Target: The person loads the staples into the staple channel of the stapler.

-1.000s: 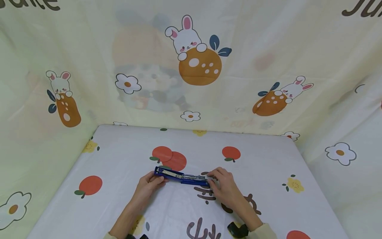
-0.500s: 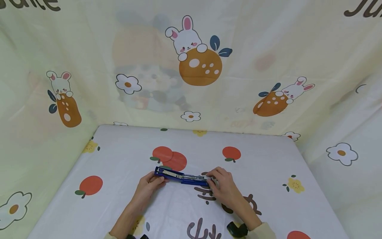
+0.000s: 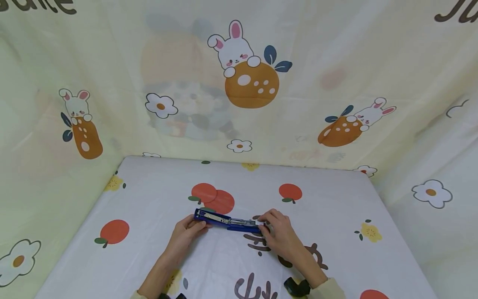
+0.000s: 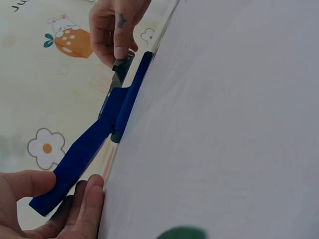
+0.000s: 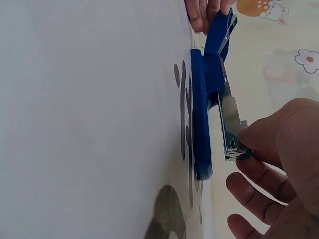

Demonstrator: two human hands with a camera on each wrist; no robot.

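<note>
A blue stapler [image 3: 242, 227] lies across the middle of the table with its top cover [image 4: 75, 164] swung far back, baring the metal magazine [image 5: 230, 119]. My left hand [image 3: 186, 233] holds the raised cover near its end between thumb and fingers. At the other end, my right hand [image 3: 281, 234] pinches the front tip of the magazine with thumb and index finger, its other fingers hanging loosely below in the right wrist view. The magazine stands apart from the blue base [image 5: 202, 119], which rests on the cloth. Any staples inside are too small to tell.
A white cloth [image 3: 321, 207] printed with fruit, flowers and lettering covers the table. Behind it and at both sides hang pale curtains [image 3: 186, 54] with rabbit prints. Black wrist straps [image 3: 297, 287] sit at the near edge by the sleeves.
</note>
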